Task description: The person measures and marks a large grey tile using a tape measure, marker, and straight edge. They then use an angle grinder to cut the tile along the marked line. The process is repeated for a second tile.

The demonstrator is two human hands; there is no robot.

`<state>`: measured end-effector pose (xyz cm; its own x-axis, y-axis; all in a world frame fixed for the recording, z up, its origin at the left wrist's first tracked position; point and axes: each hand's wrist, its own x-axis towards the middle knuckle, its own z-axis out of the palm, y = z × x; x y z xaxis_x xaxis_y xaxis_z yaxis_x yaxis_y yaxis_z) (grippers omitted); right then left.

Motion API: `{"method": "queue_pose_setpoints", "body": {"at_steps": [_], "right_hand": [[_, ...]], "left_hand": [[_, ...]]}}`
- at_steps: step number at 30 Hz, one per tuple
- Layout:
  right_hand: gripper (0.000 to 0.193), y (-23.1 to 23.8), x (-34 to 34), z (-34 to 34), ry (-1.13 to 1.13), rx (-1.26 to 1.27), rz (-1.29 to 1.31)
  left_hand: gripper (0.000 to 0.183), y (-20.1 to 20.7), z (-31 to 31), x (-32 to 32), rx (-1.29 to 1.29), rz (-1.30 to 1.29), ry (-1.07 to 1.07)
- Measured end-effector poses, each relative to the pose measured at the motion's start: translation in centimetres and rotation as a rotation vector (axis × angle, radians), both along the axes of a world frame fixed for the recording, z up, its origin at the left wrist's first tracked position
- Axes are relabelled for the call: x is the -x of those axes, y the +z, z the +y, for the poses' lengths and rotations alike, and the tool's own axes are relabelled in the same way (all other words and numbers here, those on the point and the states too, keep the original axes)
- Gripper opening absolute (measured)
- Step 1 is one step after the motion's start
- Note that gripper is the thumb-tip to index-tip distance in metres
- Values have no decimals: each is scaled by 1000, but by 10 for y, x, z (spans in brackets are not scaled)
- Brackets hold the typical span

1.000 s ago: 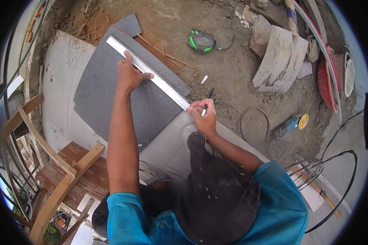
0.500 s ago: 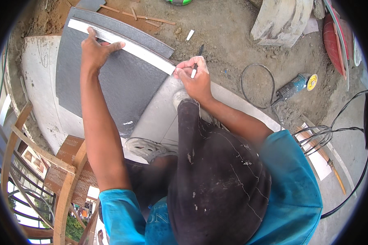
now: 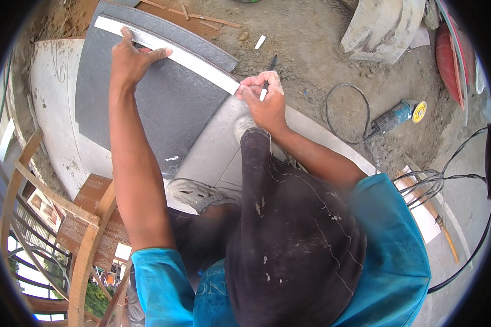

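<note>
A long white strip [image 3: 193,64] lies across a dark grey slab [image 3: 147,111] with a curved far edge. My left hand [image 3: 131,64] holds the strip near its left end, index finger and thumb apart along it and the other fingers curled. At the strip's right end, by the slab's right corner, my right hand [image 3: 268,104] has its fingers bent together. Between those fingers sits a marker pen [image 3: 265,87], white at the lower end, its dark end pointing up and away. The right fingertips touch or nearly touch the strip's end.
Pale slabs [image 3: 207,141] lie underneath, near my shoe [image 3: 193,193]. On the dirt to the right rests an angle grinder [image 3: 395,117] with a looped cord. A small white piece [image 3: 260,42] and wood slivers [image 3: 204,17] lie beyond. A curved wooden frame [image 3: 87,256] stands at lower left.
The whole view has shifted slightly, so things sit a little higher and to the right. Both hands keep their places on the strip and marker pen.
</note>
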<state>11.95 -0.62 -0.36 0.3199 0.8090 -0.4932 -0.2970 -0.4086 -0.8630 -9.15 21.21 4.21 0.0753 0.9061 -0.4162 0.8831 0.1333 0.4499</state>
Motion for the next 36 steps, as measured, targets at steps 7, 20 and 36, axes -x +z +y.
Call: {"method": "queue_pose_setpoints", "body": {"at_steps": [7,20,36], "right_hand": [[29,6,-4,2,94,9,-68],[28,1,0,1,32,11,-54],[25,6,-2,4,84,19,-67]], "left_hand": [[121,-1,0,0,-1,29,-6],[124,-6,-1,5,-33,28,-15],[127,-1,1,3,76,-4,8]]}}
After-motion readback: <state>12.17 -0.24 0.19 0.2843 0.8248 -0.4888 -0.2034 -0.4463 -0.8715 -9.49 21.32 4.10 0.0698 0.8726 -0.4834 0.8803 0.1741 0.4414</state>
